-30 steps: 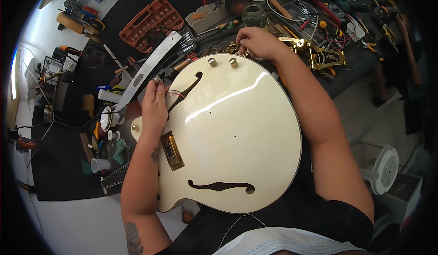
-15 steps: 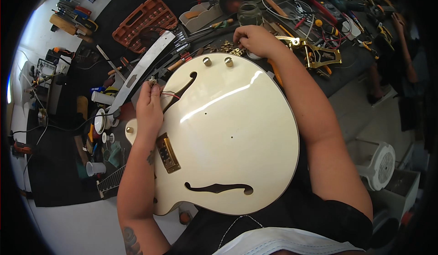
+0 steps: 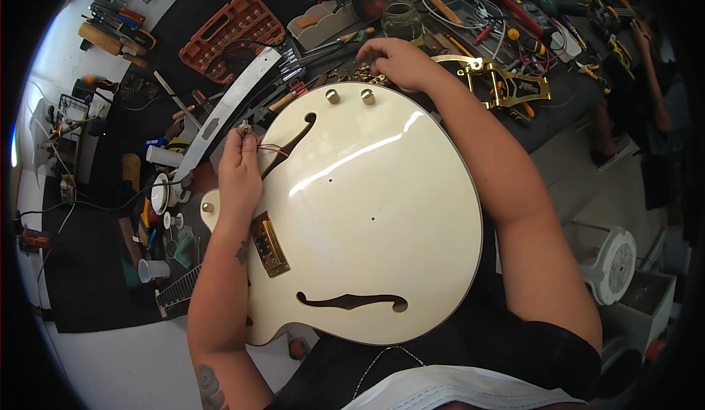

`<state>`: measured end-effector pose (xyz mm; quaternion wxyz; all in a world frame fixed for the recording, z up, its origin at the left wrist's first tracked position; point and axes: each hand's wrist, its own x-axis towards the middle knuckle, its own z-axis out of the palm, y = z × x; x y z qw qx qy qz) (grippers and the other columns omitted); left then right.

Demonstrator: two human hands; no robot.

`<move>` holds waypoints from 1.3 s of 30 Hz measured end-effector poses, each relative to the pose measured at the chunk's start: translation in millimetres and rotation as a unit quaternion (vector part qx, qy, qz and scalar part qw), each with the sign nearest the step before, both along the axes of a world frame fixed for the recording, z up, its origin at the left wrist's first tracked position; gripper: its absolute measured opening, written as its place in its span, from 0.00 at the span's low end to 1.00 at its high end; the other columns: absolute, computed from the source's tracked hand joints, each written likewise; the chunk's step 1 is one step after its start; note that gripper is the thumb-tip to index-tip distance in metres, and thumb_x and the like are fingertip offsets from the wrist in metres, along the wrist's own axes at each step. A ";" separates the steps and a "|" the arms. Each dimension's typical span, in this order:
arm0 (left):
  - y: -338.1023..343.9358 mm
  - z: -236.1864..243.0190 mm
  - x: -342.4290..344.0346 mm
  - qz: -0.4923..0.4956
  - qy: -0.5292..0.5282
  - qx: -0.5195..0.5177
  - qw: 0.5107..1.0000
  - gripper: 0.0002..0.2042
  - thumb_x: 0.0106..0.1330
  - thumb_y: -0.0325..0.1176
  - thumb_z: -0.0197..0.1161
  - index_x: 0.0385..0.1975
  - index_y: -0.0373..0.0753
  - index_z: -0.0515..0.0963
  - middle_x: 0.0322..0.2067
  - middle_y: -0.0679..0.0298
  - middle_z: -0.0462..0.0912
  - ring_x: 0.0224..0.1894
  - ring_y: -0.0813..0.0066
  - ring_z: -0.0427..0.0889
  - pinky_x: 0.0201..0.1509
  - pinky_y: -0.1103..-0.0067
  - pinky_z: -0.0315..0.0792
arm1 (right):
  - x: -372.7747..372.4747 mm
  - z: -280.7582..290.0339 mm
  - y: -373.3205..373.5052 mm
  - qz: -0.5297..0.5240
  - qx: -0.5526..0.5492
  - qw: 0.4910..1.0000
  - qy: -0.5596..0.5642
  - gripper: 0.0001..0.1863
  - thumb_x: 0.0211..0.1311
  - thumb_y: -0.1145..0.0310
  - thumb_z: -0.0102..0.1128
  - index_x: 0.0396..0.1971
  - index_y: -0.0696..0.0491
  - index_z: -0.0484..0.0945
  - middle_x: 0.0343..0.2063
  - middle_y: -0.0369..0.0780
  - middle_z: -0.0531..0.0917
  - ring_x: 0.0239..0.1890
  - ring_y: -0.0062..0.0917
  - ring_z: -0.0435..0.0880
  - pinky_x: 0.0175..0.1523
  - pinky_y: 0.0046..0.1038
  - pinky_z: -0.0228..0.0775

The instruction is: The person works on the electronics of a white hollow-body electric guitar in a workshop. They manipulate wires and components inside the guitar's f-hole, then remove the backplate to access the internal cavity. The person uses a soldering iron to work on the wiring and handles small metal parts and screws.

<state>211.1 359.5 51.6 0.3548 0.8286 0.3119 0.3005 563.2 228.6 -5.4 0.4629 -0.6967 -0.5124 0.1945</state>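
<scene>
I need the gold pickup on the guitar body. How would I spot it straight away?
Start from the big cream hollow-body guitar lying across the person's lap. Follow the left hand down its wrist: the gold pickup sits right beside the forearm, near the body's left edge. It is the only rectangular gold frame set into the top, unlike the two round knobs at the far edge.
</scene>
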 end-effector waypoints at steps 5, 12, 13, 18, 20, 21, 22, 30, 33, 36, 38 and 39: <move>-3.3 0.7 2.1 0.004 -0.006 -0.011 1.000 0.10 0.87 0.34 0.52 0.46 0.34 0.75 0.39 0.64 0.81 0.45 0.80 0.77 0.57 0.79 0.73 | 4.5 6.1 -5.4 0.026 0.075 0.989 0.121 0.14 0.74 0.64 0.67 0.53 0.53 0.90 0.48 0.38 0.91 0.52 0.23 0.86 0.61 0.30 0.76; -1.4 -0.3 0.5 -0.012 -0.021 -0.027 0.999 0.10 0.87 0.33 0.51 0.46 0.33 0.75 0.40 0.65 0.81 0.46 0.82 0.77 0.57 0.80 0.73 | 7.2 14.7 -12.9 0.092 0.097 0.942 0.308 0.15 0.71 0.64 0.68 0.49 0.57 0.90 0.38 0.32 0.88 0.40 0.14 0.80 0.46 0.24 0.73; -1.9 -0.1 -0.1 -0.011 -0.027 -0.031 0.999 0.10 0.87 0.33 0.51 0.46 0.33 0.75 0.40 0.65 0.81 0.46 0.82 0.77 0.57 0.81 0.73 | 4.1 14.9 -15.9 0.118 0.120 0.905 0.391 0.15 0.73 0.62 0.67 0.45 0.59 0.89 0.29 0.29 0.79 0.34 0.11 0.73 0.38 0.21 0.67; -0.6 -0.3 -0.1 -0.015 -0.023 -0.026 0.999 0.10 0.87 0.33 0.51 0.46 0.33 0.75 0.40 0.66 0.80 0.47 0.83 0.77 0.58 0.81 0.73 | 12.1 15.2 -16.3 0.167 0.147 0.867 0.445 0.15 0.78 0.59 0.63 0.40 0.57 0.85 0.26 0.27 0.73 0.33 0.13 0.72 0.38 0.22 0.67; -0.3 0.1 0.1 -0.015 -0.021 -0.025 0.999 0.10 0.87 0.33 0.51 0.46 0.33 0.75 0.40 0.66 0.80 0.47 0.82 0.77 0.58 0.81 0.73 | 15.0 12.8 -15.4 0.138 0.121 0.911 0.369 0.15 0.80 0.58 0.63 0.41 0.56 0.84 0.27 0.28 0.75 0.34 0.14 0.74 0.39 0.23 0.69; 0.2 -0.2 0.3 -0.017 -0.022 -0.028 0.999 0.10 0.87 0.33 0.51 0.46 0.33 0.75 0.40 0.66 0.80 0.47 0.82 0.77 0.58 0.81 0.73 | 14.9 13.2 -15.4 0.103 0.092 0.947 0.290 0.15 0.80 0.58 0.62 0.42 0.55 0.84 0.28 0.29 0.77 0.34 0.14 0.75 0.40 0.23 0.71; 0.2 -0.2 0.8 -0.018 -0.023 -0.031 0.999 0.10 0.87 0.33 0.51 0.46 0.33 0.75 0.40 0.66 0.80 0.47 0.82 0.78 0.58 0.81 0.73 | 14.3 13.7 -15.0 0.067 0.063 0.974 0.209 0.14 0.80 0.58 0.62 0.43 0.55 0.84 0.29 0.29 0.78 0.35 0.15 0.77 0.41 0.23 0.73; 2.3 -1.5 -2.3 -0.016 -0.021 -0.032 0.999 0.11 0.88 0.34 0.51 0.48 0.33 0.76 0.41 0.65 0.80 0.48 0.81 0.79 0.59 0.80 0.74 | -6.1 16.7 -9.9 0.072 0.074 0.954 0.282 0.12 0.79 0.59 0.65 0.38 0.52 0.81 0.35 0.33 0.86 0.35 0.16 0.82 0.43 0.19 0.76; -5.4 6.1 2.5 -0.004 -0.010 -0.028 1.000 0.11 0.87 0.34 0.53 0.51 0.33 0.78 0.47 0.64 0.83 0.52 0.79 0.81 0.63 0.80 0.72 | -5.4 25.8 -15.2 0.043 0.114 0.951 0.284 0.12 0.79 0.59 0.65 0.38 0.52 0.81 0.33 0.32 0.85 0.30 0.13 0.76 0.36 0.17 0.70; -13.6 16.3 5.8 -0.040 -0.007 -0.015 0.999 0.10 0.83 0.31 0.56 0.55 0.33 0.79 0.52 0.63 0.84 0.55 0.77 0.81 0.65 0.79 0.71 | -8.1 31.1 -15.5 0.069 0.137 0.936 0.316 0.12 0.78 0.59 0.66 0.38 0.52 0.81 0.29 0.31 0.81 0.26 0.10 0.67 0.30 0.18 0.61; -21.3 26.4 9.8 -0.053 0.044 -0.002 0.998 0.11 0.80 0.28 0.59 0.56 0.33 0.79 0.54 0.63 0.84 0.56 0.77 0.80 0.66 0.78 0.70 | -13.0 32.3 -15.8 0.088 0.141 0.928 0.333 0.13 0.78 0.59 0.66 0.38 0.53 0.81 0.27 0.29 0.77 0.26 0.11 0.66 0.30 0.19 0.59; -25.3 34.5 14.5 -0.048 0.099 0.005 0.994 0.12 0.77 0.27 0.60 0.57 0.33 0.79 0.54 0.62 0.84 0.58 0.76 0.80 0.67 0.77 0.70 | -14.9 32.0 -16.6 0.097 0.140 0.928 0.332 0.13 0.78 0.59 0.66 0.37 0.53 0.80 0.26 0.29 0.76 0.25 0.11 0.65 0.30 0.19 0.59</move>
